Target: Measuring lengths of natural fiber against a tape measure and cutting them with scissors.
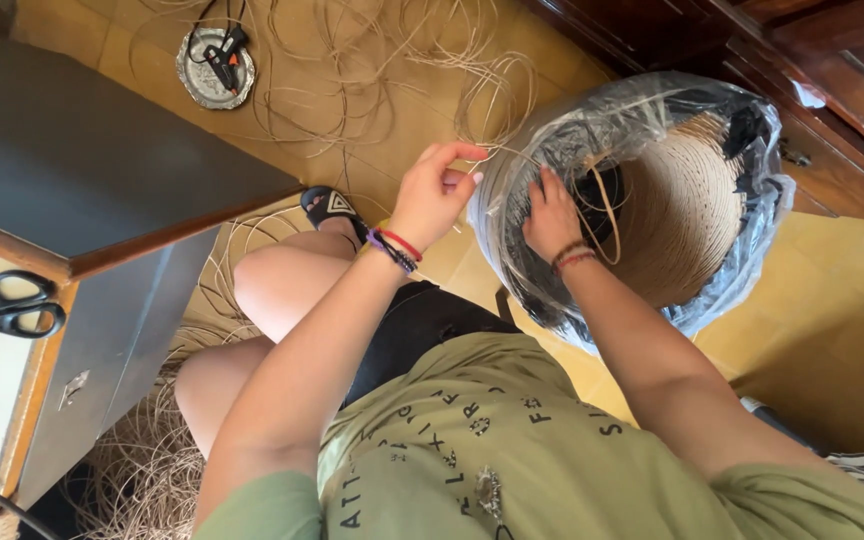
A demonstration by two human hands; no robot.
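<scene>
Head view: woven basket (677, 215) in clear plastic, right of the knees.
Left hand (434, 192): pinches a thin cane strand (508, 152) at the rim.
Right hand (550, 215): spread flat inside the basket.
Risk: loose cane coils (372, 80) on the floor may snag, kinking the strand.

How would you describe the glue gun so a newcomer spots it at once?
Start at the dark tabletop on the left, then look past its far edge to the tan floor. There a round silver tray holds the black glue gun, the only tool among loose cane strands.
</scene>
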